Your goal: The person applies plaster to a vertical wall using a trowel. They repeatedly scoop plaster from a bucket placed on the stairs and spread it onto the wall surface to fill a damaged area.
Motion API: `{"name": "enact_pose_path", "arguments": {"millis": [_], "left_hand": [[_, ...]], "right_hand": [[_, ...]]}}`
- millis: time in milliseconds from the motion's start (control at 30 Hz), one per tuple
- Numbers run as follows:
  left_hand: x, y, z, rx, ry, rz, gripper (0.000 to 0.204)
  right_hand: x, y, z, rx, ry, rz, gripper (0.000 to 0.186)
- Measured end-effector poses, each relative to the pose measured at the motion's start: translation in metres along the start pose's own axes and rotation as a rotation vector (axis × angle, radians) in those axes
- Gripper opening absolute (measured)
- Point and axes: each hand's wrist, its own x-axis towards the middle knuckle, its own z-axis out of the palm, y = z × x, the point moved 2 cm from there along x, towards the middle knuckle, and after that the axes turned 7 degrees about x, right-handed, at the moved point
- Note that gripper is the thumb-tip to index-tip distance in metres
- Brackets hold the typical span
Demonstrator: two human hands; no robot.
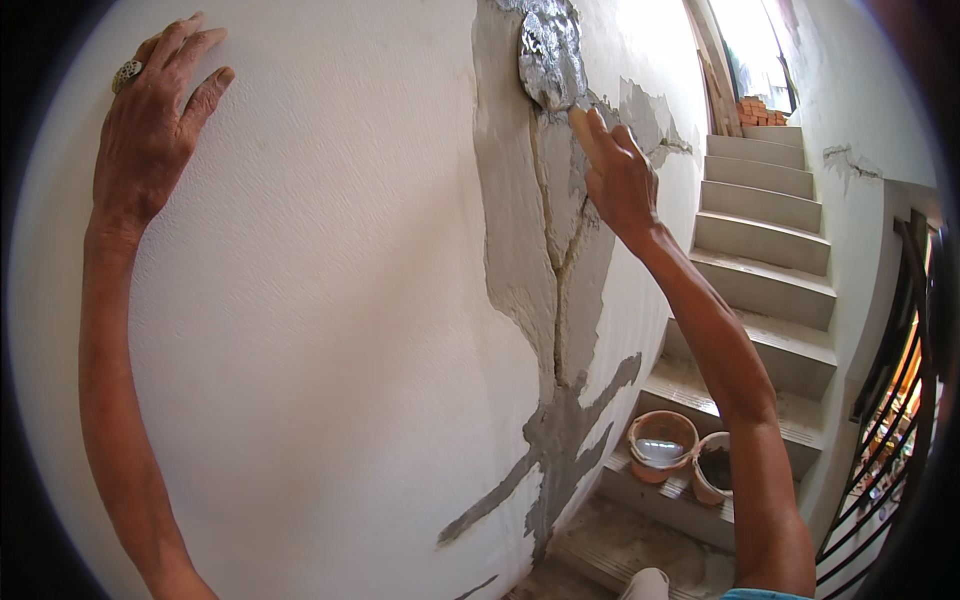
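Note:
My left hand (160, 115), a ring on one finger, rests open with fingertips against the white wall (300, 330) at upper left. My right hand (615, 175) grips the pale wooden handle of a metal trowel (550, 60), whose shiny blade, or wet material on it, is against the wall near the top. Around and below the blade runs a gray patch of filler (510, 240) with a branching crack (557, 310) through it. Darker gray smears (480, 510) spread over the lower wall.
Concrete stairs (755, 230) climb at right toward a bright opening and stacked bricks (760, 112). Two buckets (660, 470) stand on a lower step beside my right forearm, one partly hidden. A black metal railing (880, 450) lines the right side. A foot (648, 585) shows at the bottom.

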Motion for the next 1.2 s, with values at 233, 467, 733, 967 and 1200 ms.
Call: {"name": "enact_pose_path", "arguments": {"millis": [233, 467, 733, 967, 1200], "left_hand": [[-0.004, -0.005, 0.000, 0.009, -0.009, -0.012, 0.047], [-0.001, 0.000, 0.002, 0.016, 0.006, -0.017, 0.048], [-0.005, -0.002, -0.001, 0.055, 0.018, -0.004, 0.047], [-0.002, 0.001, -0.003, 0.000, 0.026, -0.015, 0.046], [-0.003, -0.001, 0.006, 0.027, -0.007, 0.001, 0.047]], "right_hand": [[-0.026, 0.010, -0.038, 0.173, -0.043, 0.041, 0.064], [0.041, 0.032, -0.012, 0.015, 0.136, 0.008, 0.068], [-0.061, 0.011, -0.015, 0.188, 0.005, -0.023, 0.071], [-0.015, 0.036, -0.008, 0.045, 0.072, 0.055, 0.072], [-0.059, 0.022, 0.004, 0.149, 0.047, -0.046, 0.075]]}}
